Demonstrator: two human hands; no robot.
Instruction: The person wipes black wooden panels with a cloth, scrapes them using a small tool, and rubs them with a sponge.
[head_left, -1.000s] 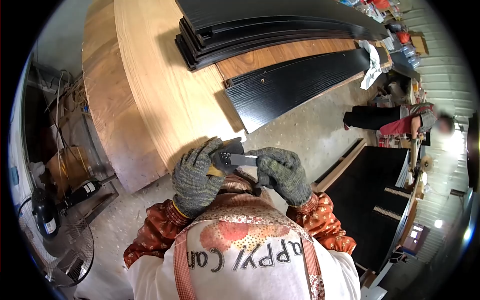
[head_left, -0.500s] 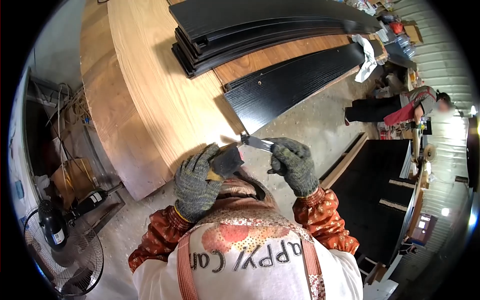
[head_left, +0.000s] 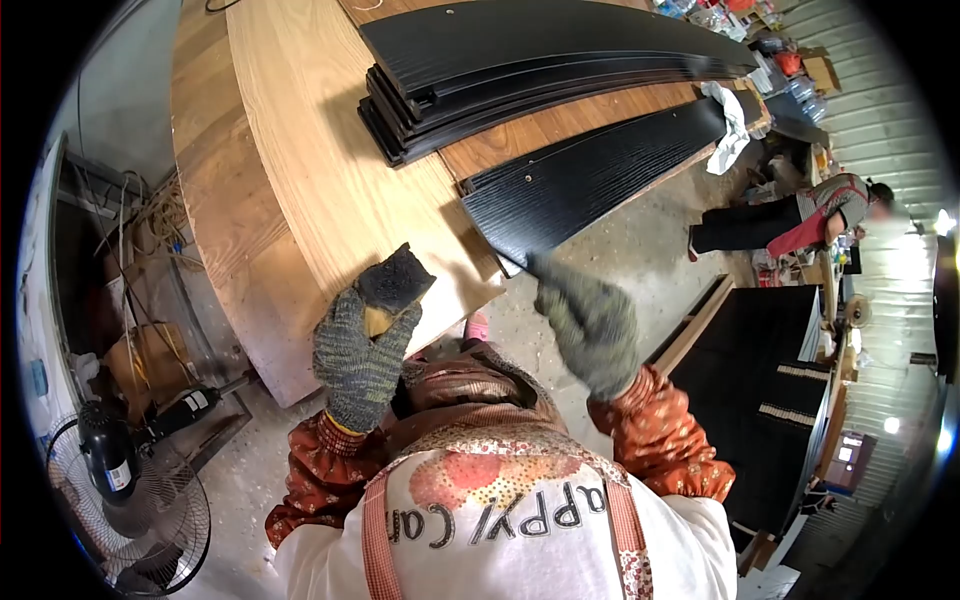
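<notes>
My left hand [head_left: 362, 358], in a grey knitted glove, is closed around a dark block [head_left: 398, 279] with a rough black face and a yellowish part below it. It is held up over the near edge of the wooden table [head_left: 300, 200]. My right hand [head_left: 592, 325], gloved alike and smeared by motion, grips a thin flat tool [head_left: 514, 263], whose kind I cannot make out. The tool is at the near end of a black wood-grained board [head_left: 600, 178]. Whether it touches the board is blurred.
A stack of black boards [head_left: 540, 60] lies farther back on the table. A white cloth [head_left: 729, 130] hangs over the board's far end. A floor fan [head_left: 130, 500] stands at left. Another person [head_left: 790, 218] is at right, beyond large black panels [head_left: 745, 350].
My left hand has moved left, turning the block upward and away from the tool. My right hand has brought the tool up to the board's near end.
</notes>
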